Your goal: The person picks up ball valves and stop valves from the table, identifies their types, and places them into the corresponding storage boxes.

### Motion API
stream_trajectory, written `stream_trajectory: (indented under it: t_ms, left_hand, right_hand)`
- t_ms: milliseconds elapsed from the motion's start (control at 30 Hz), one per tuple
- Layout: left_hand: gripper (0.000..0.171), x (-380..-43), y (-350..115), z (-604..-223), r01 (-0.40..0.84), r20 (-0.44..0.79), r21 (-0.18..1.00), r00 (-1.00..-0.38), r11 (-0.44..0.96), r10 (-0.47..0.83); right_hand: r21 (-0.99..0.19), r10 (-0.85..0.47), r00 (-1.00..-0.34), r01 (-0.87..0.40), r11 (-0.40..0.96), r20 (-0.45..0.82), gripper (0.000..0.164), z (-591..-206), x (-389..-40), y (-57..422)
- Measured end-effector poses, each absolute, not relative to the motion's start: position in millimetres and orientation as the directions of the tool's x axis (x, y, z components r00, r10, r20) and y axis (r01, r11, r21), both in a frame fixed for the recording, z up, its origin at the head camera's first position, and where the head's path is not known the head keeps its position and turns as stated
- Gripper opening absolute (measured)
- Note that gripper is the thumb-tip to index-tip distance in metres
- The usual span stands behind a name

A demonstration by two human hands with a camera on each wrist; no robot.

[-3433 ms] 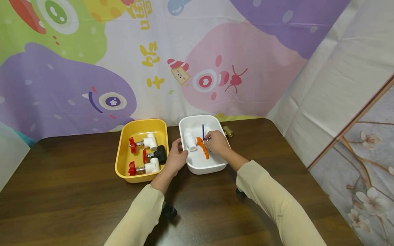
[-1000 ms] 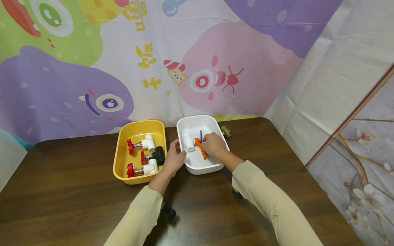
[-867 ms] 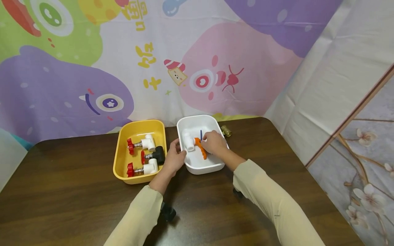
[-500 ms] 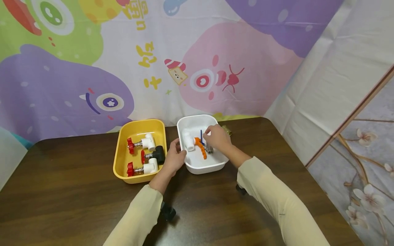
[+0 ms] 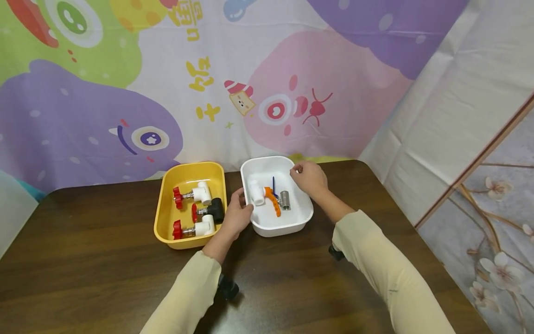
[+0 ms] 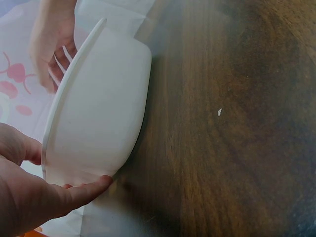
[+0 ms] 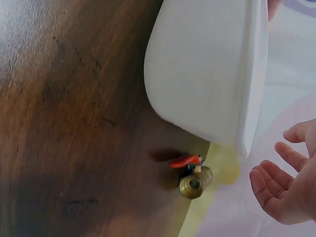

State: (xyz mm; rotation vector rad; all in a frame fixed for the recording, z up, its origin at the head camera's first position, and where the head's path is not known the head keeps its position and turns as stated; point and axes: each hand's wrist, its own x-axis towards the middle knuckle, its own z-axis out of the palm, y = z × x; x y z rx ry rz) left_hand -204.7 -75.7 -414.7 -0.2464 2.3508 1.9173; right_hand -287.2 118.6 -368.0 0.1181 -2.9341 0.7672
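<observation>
A white plastic tray (image 5: 263, 229) stands on the table. My left hand (image 5: 238, 217) holds its left wall, thumb at the rim and fingers along the outside. Above the right rim hovers my right hand (image 5: 310, 178), its fingers loosely bent and holding nothing. Inside the tray lie a white ball valve (image 5: 257, 194) with an orange lever (image 5: 272, 202) and a silver metal ball valve (image 5: 285, 199) with a blue lever (image 5: 273, 185). In the right wrist view, a brass ball valve (image 7: 195, 183) with a red lever (image 7: 185, 161) stands on the table beyond the tray, near the right hand.
Left of the white tray is a yellow tray (image 5: 162, 232) with two white valves (image 5: 202, 192) and a black valve (image 5: 216, 211), all with red handwheels. A patterned cloth (image 5: 225, 139) hangs right behind the brown table (image 5: 104, 278).
My right hand has let go of the silver ball valve, which lies in the white tray, then risen away to the right rim. My left hand stays at the tray.
</observation>
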Motion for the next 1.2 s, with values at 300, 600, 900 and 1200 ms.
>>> stream_trajectory:
  t_ms: [300, 600, 900, 1200]
  left_hand:
    - [0.057, -205.1, -75.8, -414.1, -0.184, -0.174, 0.961, -0.982, 0.205, -0.066]
    - [0.057, -204.7, -76.2, -414.4, -0.189, -0.178, 0.959, -0.982, 0.211, -0.068]
    - [0.056, -203.6, -76.4, -415.1, -0.182, -0.173, 0.959, -0.983, 0.215, -0.061]
    - [0.057, -204.7, -76.4, -414.3, -0.189, -0.179, 0.957, -0.982, 0.22, -0.064]
  right_hand:
    - [-0.53, 0.003, -0.991, -0.067, 0.845, 0.131, 0.025, -369.8, -291.0, 134.9]
    - [-0.54, 0.032, -0.994, -0.029, 0.841, 0.103, 0.028, -378.6, -297.0, 151.3]
    - [-0.542, 0.052, -0.992, -0.017, 0.84, 0.112, 0.034, -392.9, -301.5, 161.5]
    - [-0.543, 0.056, -0.993, -0.01, 0.84, 0.106, 0.037, -400.5, -303.6, 163.7]
